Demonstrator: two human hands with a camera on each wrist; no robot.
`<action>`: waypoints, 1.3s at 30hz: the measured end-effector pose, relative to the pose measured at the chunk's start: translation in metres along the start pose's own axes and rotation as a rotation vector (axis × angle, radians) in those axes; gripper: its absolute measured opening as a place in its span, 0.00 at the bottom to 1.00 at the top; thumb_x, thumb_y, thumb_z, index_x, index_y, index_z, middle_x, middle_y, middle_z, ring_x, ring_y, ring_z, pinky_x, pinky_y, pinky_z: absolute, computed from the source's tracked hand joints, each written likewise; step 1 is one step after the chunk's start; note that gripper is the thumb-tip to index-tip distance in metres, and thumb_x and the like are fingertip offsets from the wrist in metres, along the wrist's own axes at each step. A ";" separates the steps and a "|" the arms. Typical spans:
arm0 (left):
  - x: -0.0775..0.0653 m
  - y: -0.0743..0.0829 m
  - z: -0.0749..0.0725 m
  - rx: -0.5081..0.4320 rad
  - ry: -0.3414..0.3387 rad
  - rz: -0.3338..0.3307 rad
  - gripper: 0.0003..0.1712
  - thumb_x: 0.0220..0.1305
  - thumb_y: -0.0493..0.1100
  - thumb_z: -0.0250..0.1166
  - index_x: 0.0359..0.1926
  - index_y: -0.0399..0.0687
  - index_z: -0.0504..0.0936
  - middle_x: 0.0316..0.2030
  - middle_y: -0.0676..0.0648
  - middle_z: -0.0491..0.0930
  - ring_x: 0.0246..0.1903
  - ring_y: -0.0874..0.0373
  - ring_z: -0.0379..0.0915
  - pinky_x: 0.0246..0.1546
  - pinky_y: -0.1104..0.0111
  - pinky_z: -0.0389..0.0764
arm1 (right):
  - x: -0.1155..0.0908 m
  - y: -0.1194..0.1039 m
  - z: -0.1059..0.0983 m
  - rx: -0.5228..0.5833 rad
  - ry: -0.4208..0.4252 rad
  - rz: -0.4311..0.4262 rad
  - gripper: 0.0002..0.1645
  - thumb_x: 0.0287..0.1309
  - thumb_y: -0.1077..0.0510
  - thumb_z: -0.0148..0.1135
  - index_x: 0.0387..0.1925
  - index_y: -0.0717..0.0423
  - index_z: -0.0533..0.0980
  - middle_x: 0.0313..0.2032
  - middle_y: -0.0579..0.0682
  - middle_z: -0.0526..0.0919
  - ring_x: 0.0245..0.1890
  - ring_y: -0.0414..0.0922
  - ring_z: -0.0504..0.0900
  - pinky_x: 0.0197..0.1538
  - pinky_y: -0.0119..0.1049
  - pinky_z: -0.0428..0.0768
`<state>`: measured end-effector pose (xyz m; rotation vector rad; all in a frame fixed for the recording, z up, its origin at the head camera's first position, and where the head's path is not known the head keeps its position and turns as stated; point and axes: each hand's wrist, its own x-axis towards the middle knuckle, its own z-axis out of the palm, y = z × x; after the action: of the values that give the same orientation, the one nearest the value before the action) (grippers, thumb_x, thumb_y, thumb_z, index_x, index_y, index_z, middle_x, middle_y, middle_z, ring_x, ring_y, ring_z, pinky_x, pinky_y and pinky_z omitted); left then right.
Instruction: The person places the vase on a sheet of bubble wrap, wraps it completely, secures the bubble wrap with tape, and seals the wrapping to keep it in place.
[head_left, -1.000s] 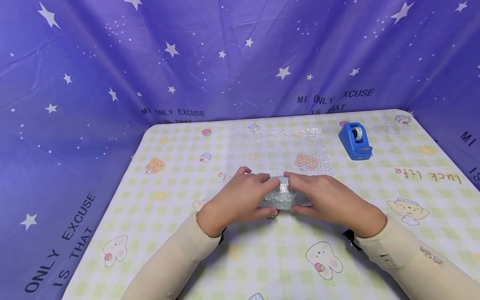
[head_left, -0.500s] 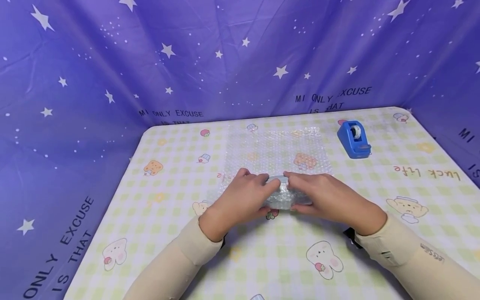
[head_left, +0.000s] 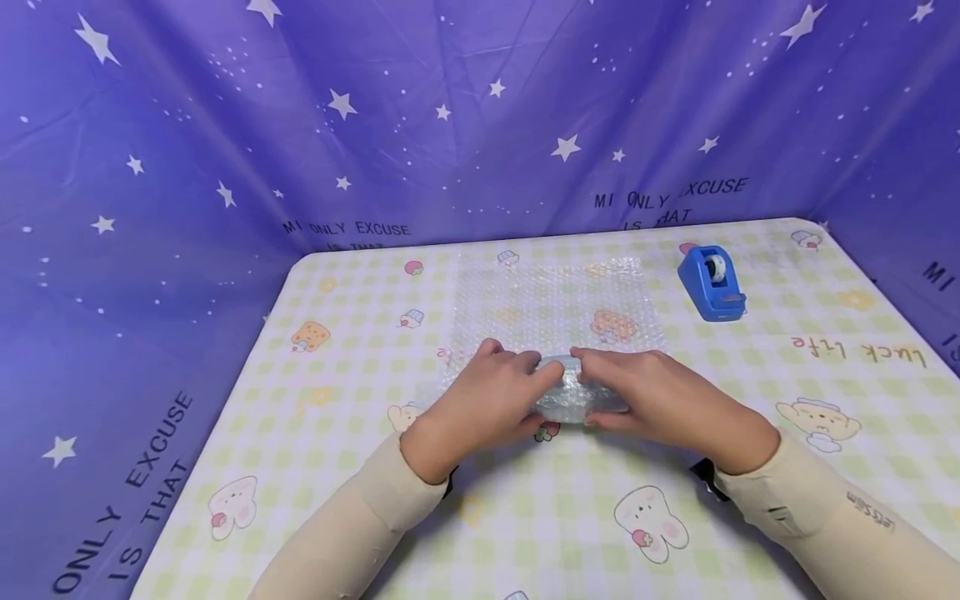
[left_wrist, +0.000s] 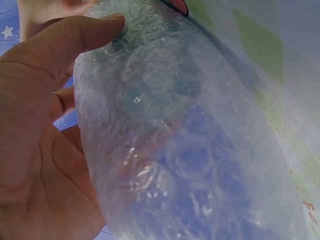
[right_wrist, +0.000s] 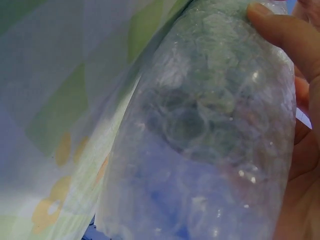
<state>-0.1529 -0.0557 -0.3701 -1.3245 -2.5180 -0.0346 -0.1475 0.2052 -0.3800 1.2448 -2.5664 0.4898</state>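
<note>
A rolled part of a clear bubble wrap sheet (head_left: pixel 570 398) lies at the middle of the table, its layers wound around something greenish that shows blurred through the bubbles. My left hand (head_left: pixel 487 398) grips the left side of the roll, with the thumb (left_wrist: pixel 102 32) bent over the plastic in the left wrist view. From the other side my right hand (head_left: pixel 651 390) holds it, thumb (right_wrist: pixel 280 30) at the far end in the right wrist view. The unrolled bubble wrap (head_left: pixel 547 292) stretches flat away from both hands. What the wrap encloses cannot be made out.
A blue tape dispenser (head_left: pixel 708 287) with a roll of tape stands at the back right of the table. The checked tablecloth (head_left: pixel 337 467) carries printed cartoon figures. Behind the table hangs a purple star-patterned curtain (head_left: pixel 450 150).
My left thumb has drawn in a little toward the left along the near side of the roll. Otherwise the hands and the bubble wrap stay nearly still; the head view shifts slightly.
</note>
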 end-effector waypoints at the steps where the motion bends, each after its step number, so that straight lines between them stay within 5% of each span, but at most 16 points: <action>1: 0.000 0.000 0.000 -0.001 -0.001 0.001 0.27 0.59 0.62 0.75 0.47 0.55 0.72 0.28 0.57 0.74 0.27 0.61 0.78 0.40 0.59 0.74 | -0.001 0.001 0.000 -0.001 -0.001 0.003 0.38 0.47 0.47 0.83 0.58 0.52 0.76 0.50 0.45 0.88 0.37 0.36 0.87 0.40 0.37 0.85; 5: 0.002 0.000 0.002 -0.005 -0.002 0.005 0.27 0.59 0.63 0.74 0.47 0.55 0.72 0.28 0.57 0.74 0.28 0.60 0.79 0.40 0.58 0.74 | -0.002 0.002 0.000 -0.004 -0.006 0.011 0.47 0.47 0.46 0.83 0.67 0.55 0.73 0.43 0.39 0.87 0.35 0.34 0.85 0.38 0.35 0.84; 39: -0.001 -0.005 -0.001 -0.026 -0.067 0.013 0.24 0.60 0.56 0.71 0.50 0.54 0.72 0.30 0.58 0.76 0.29 0.60 0.79 0.38 0.59 0.74 | 0.001 0.004 -0.004 0.100 -0.077 0.069 0.42 0.49 0.46 0.82 0.64 0.51 0.75 0.44 0.35 0.87 0.33 0.27 0.80 0.38 0.31 0.82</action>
<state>-0.1565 -0.0599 -0.3685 -1.3744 -2.5724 -0.0207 -0.1508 0.2085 -0.3766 1.2332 -2.6871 0.6022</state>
